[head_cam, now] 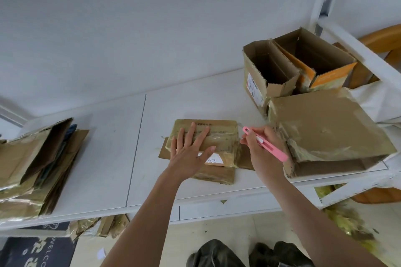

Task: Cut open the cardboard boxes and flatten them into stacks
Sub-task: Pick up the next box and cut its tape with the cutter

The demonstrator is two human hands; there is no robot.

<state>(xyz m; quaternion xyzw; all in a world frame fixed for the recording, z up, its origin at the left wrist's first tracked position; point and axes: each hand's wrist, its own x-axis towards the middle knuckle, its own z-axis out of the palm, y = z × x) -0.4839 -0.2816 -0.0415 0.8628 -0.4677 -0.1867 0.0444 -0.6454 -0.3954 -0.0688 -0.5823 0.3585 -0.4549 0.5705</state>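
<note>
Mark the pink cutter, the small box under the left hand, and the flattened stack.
pink cutter (pixel 273 151): head view, on its handle.
small box (pixel 225 136): head view, on its taped top.
flattened stack (pixel 32 167): head view, on the top sheet.

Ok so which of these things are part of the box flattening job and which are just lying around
Part of the job:
left hand pressing the small taped box
right hand gripping the pink cutter
large taped box
two open boxes
flattened stack

Just lying about:
welcome mat
shoes
scraps on the floor
</note>
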